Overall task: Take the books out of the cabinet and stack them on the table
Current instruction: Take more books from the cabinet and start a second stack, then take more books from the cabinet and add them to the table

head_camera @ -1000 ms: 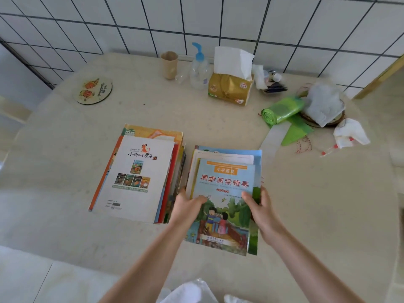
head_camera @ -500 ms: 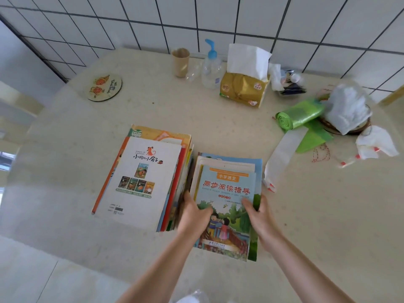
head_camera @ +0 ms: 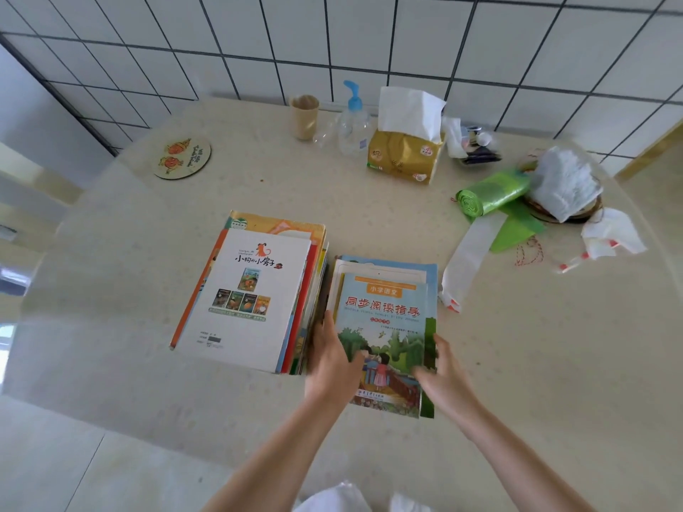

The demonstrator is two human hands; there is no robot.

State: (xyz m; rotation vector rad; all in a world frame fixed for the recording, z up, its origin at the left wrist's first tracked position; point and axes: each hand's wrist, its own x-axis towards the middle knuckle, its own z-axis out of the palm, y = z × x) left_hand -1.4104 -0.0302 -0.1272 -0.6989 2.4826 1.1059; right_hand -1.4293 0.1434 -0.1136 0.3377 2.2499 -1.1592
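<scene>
- Though the cabinet is out of sight, the desk (head_camera: 369, 223) fills most of the view, a pale speckled top running back to a tiled wall.
- The taller pile of books (head_camera: 255, 293) lies left of centre on the desk, a white-covered book on top, its long axis running away from the person.
- The shorter pile (head_camera: 388, 312) sits just beside it on the right, their edges close or touching; its top book, blue and green with a picture, overhangs the ones beneath toward the person.
- The left hand (head_camera: 332, 364) rests on the shorter pile's near left side, fingers extended along that edge, thumb across the cover.
- The right hand (head_camera: 443, 375) is at the near right edge, fingers loosely spread; it is blurred, so I cannot tell whether it touches the books.
- Both hands bracket the pile from the near end, equally close, so squaring it looks like a push inward and away along its long axis.
- Along the back stand a tissue pack (head_camera: 404, 157), a pump bottle (head_camera: 353, 123) and a cup (head_camera: 303, 116).
- A green bag roll (head_camera: 491, 192) lies well to the right, clear of the books.
</scene>
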